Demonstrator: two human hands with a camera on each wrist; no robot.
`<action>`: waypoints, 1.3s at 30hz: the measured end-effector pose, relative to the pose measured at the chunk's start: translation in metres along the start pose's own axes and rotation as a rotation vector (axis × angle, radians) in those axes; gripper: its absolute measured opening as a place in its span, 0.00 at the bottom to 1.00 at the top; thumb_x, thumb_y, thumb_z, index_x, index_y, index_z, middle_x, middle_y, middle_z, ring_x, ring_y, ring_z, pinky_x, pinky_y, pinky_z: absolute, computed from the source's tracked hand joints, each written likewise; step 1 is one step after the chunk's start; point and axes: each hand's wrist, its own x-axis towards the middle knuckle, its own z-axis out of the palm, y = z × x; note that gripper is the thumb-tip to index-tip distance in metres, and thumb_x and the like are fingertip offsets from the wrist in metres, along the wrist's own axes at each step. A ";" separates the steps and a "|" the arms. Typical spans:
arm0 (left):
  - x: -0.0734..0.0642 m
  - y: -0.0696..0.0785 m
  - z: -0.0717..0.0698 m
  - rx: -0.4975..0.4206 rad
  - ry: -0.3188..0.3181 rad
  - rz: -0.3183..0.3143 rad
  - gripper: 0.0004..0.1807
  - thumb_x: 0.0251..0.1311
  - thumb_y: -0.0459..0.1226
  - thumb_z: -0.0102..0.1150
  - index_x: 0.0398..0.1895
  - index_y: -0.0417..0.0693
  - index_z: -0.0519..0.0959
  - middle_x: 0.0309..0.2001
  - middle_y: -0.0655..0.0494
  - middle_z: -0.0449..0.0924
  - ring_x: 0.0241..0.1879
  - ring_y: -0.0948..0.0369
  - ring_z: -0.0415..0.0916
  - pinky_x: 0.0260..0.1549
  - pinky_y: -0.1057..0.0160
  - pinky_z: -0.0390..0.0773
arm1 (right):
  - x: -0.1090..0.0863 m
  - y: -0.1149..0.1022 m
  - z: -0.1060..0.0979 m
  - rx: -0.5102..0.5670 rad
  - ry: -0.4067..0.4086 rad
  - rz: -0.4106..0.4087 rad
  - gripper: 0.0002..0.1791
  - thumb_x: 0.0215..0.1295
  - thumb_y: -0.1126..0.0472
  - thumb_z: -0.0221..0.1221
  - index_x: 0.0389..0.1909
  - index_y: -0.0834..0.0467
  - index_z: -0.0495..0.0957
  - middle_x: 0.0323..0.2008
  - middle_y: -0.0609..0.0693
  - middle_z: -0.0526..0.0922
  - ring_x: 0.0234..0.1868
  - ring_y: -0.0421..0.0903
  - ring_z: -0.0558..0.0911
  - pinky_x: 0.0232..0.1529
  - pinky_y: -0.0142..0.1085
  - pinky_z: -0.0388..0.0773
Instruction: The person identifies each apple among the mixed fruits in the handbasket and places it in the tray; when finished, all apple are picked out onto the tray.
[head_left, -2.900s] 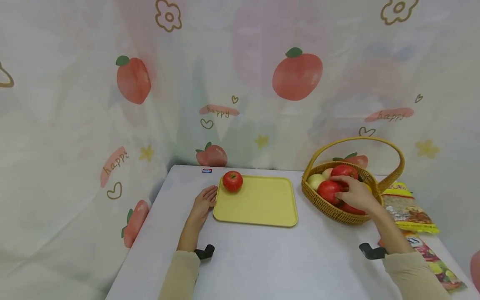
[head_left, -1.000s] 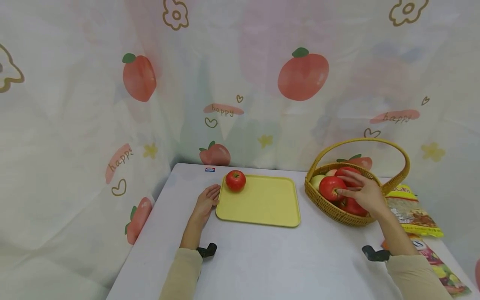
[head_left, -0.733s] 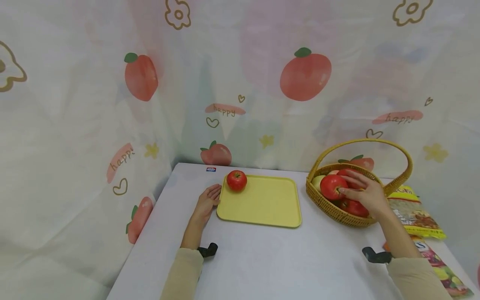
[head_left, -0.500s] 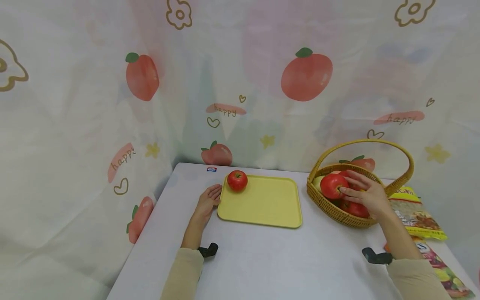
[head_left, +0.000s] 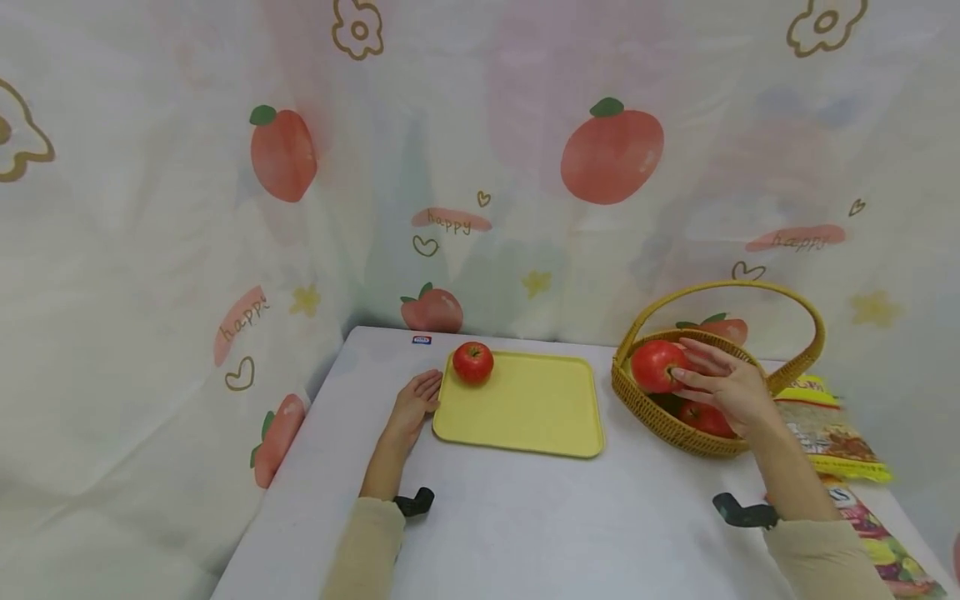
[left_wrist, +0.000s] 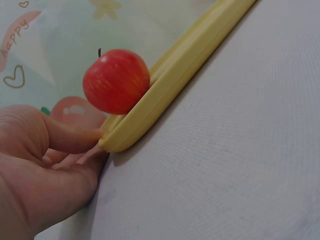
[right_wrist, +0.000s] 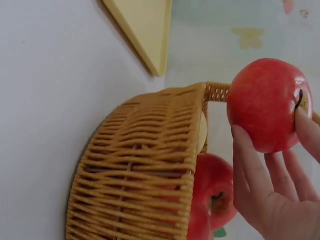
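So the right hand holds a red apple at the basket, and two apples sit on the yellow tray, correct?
No: the yellow tray bears only one apple, as the head view shows. The right hand holds a red apple at the basket.

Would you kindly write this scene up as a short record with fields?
right hand: holds a round red apple above the honey-brown wicker basket
left hand: touches the left edge of the rectangular yellow tray
tray: bears a second round red apple near its far left corner
basket: contains at least one further red apple
right of basket: a yellow-edged printed packet and a multicoloured printed packet
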 end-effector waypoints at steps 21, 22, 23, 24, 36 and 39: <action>0.001 0.002 0.003 -0.012 -0.009 0.000 0.39 0.60 0.10 0.44 0.77 0.33 0.62 0.76 0.35 0.63 0.77 0.45 0.60 0.76 0.51 0.63 | 0.019 -0.006 0.065 -0.109 -0.063 0.075 0.40 0.66 0.67 0.69 0.77 0.63 0.64 0.53 0.41 0.84 0.47 0.41 0.89 0.51 0.44 0.86; 0.001 0.002 0.003 -0.012 -0.009 0.000 0.39 0.60 0.10 0.44 0.77 0.33 0.62 0.76 0.35 0.63 0.77 0.45 0.60 0.76 0.51 0.63 | 0.021 -0.005 0.068 -0.111 -0.070 0.081 0.40 0.66 0.67 0.69 0.77 0.63 0.64 0.53 0.42 0.84 0.47 0.42 0.90 0.51 0.44 0.86; 0.001 0.002 0.003 -0.012 -0.010 0.001 0.39 0.60 0.10 0.44 0.77 0.33 0.62 0.76 0.35 0.63 0.77 0.45 0.60 0.76 0.51 0.63 | 0.023 -0.004 0.070 -0.116 -0.077 0.087 0.41 0.66 0.66 0.69 0.78 0.63 0.63 0.53 0.42 0.84 0.48 0.42 0.90 0.52 0.44 0.85; 0.001 0.002 0.003 -0.017 -0.006 -0.002 0.39 0.60 0.10 0.44 0.77 0.33 0.62 0.76 0.35 0.63 0.77 0.45 0.60 0.76 0.52 0.63 | 0.026 -0.004 0.072 -0.118 -0.083 0.092 0.41 0.66 0.66 0.69 0.78 0.64 0.63 0.53 0.42 0.84 0.48 0.42 0.90 0.53 0.45 0.85; 0.000 0.001 0.002 -0.011 -0.010 0.010 0.38 0.60 0.09 0.43 0.76 0.31 0.62 0.76 0.33 0.63 0.77 0.44 0.60 0.76 0.51 0.62 | 0.043 0.003 0.095 -0.120 -0.096 0.144 0.41 0.68 0.64 0.68 0.78 0.64 0.62 0.61 0.50 0.80 0.48 0.41 0.88 0.56 0.49 0.83; -0.001 0.002 0.002 -0.007 -0.006 0.008 0.38 0.60 0.10 0.43 0.76 0.31 0.62 0.76 0.34 0.63 0.77 0.44 0.60 0.76 0.51 0.62 | 0.046 0.003 0.100 -0.121 -0.102 0.160 0.41 0.68 0.64 0.69 0.79 0.63 0.62 0.63 0.52 0.79 0.48 0.41 0.88 0.56 0.48 0.84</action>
